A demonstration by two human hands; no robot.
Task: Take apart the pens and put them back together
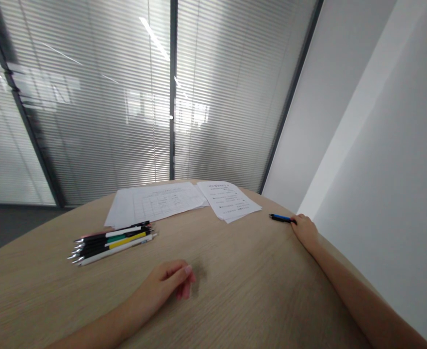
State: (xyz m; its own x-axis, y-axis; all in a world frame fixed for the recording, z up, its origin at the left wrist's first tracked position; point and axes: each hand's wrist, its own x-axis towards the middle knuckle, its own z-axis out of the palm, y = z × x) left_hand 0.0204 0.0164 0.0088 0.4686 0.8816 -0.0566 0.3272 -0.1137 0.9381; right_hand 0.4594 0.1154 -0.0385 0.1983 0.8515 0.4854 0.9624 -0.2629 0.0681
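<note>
My right hand (306, 231) lies at the right side of the table with its fingers closed on the ends of pens (281, 218), one blue and one black as far as I can make out. Their tips point left. Near the front middle, my left hand (173, 280) hovers or rests just over the wood, fingers curled in and thumb against them, with nothing visible inside. Left of it a bundle of pens (115, 244) lies side by side on the tabletop, in white, black, green and yellow, metal tips toward the left.
Printed sheets (158, 203) and another small stack of papers (230, 201) lie at the far side of the round wooden table (228, 271). Behind stands a glass partition with blinds (126, 121). A white wall (391, 194) rises close by the table's right edge.
</note>
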